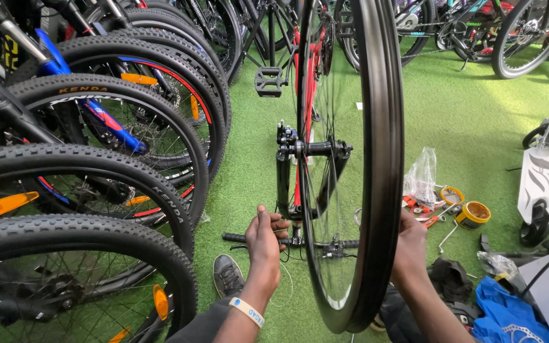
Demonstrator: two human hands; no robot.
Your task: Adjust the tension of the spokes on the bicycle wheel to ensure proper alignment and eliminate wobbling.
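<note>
A red bicycle stands upside down before me, its bare black front wheel rim (pixel 381 159) rising up the middle of the view. The hub (pixel 316 149) sits in the black fork (pixel 283 184). The handlebar (pixel 236 238) rests on the green turf. My left hand (pixel 265 236) is closed around the handlebar area near the fork's base; a pale wristband circles that wrist. My right hand (pixel 410 236) is behind the rim on the other side; its fingers are hidden, so its grip is unclear.
A row of bicycles with knobby tyres (pixel 90 159) fills the left side. Tools, a plastic bag (pixel 422 174) and yellow-rimmed tins (pixel 473 214) lie on the turf at right. A white scooter (pixel 541 184) stands far right, a blue cloth (pixel 506 314) lower right. My shoe (pixel 228 274) is below the handlebar.
</note>
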